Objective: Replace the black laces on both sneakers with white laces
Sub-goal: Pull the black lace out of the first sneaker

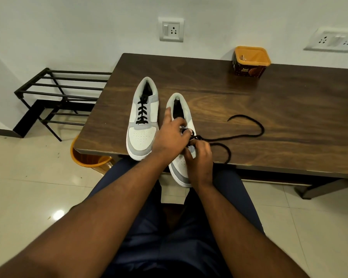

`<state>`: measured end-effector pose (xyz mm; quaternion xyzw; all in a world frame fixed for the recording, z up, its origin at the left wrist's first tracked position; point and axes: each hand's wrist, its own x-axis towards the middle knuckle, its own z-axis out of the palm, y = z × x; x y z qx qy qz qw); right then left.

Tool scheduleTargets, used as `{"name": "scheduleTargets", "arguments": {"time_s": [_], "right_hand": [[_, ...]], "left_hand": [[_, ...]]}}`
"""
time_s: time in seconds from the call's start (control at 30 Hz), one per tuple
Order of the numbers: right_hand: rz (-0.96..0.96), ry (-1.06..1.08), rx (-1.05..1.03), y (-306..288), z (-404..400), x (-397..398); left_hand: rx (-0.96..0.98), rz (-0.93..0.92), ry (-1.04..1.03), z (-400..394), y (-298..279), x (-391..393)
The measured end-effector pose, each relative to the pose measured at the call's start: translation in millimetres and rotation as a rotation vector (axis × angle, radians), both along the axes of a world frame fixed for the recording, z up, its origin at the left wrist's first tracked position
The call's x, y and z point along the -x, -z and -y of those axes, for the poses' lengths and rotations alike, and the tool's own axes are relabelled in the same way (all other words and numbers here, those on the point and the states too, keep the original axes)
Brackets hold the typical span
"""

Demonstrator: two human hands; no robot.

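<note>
Both hands' grip pinching black lace (247, 125) over right sneaker (181, 137), orange tub (251, 61) behind

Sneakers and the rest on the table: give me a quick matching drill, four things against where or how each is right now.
Things:
1. left sneaker
2. right sneaker
3. loose black lace
4. orange tub

States:
A. far edge of the table, by the wall
B. trailing across the tabletop
C. fully laced in black, untouched
D. under both hands, upper eyelets empty

Pairs: 1-C, 2-D, 3-B, 4-A
</note>
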<state>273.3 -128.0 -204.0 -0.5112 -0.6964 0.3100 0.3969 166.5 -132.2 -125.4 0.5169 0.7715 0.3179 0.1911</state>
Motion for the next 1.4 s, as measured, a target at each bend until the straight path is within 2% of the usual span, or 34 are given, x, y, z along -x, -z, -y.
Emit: {"name": "scheduleTargets", "arguments": {"time_s": [0.1,0.23,0.37,0.47,0.57,0.63,0.73,0.8,0.87,0.93,1.03,1.13,1.3,1.4], "right_hand": [[0.016,0.003,0.012,0.3,-0.5,-0.3],[0.018,0.006,0.001,2.5,-3.6,0.2],[0.018,0.001,0.01,1.4,-1.5,-0.1],[-0.018,-0.006,0.01,-0.5,-0.1,-0.9],[-0.021,-0.001,0.01,-2.2,-1.2,-0.6],[-0.017,0.007,0.031,-2.6,-0.6,0.0],[-0.016,0.015,0.035,-1.8,-0.2,0.0],[-0.02,0.023,0.031,-1.1,-1.1,-0.3],[-0.022,0.029,0.034,-0.7,-1.1,-0.2],[0.02,0.048,0.024,-0.2,-0.8,-0.3],[0.059,0.05,-0.002,0.1,-1.4,0.0],[0.085,0.046,0.006,-1.0,-1.1,-0.3],[0.14,0.05,-0.015,-1.6,-0.9,-0.8],[0.098,0.022,-0.007,-1.4,-1.7,-1.8]], "left_hand": [[0.129,-0.094,-0.002,-7.5,-0.1,0.0],[0.208,-0.227,0.081,-16.4,1.6,4.3],[0.226,-0.221,0.09,-21.4,-4.0,8.5],[0.018,0.062,-0.006,-14.1,6.7,12.6],[-0.199,0.539,-0.179,0.9,14.4,12.2],[-0.222,0.803,-0.249,5.5,11.8,16.0],[-0.157,0.916,-0.113,15.3,6.8,31.2],[-0.032,0.954,0.019,23.4,2.3,49.0],[0.168,0.843,0.137,32.0,-8.3,68.3],[0.266,0.683,0.195,34.3,-22.1,78.8],[0.05,0.478,0.069,25.9,-41.2,70.9],[-0.068,0.234,0.101,9.4,-40.6,47.4],[0.198,-0.347,0.152,-6.4,-17.2,14.2],[0.246,-0.425,0.164,-11.2,-5.9,9.0]]}}
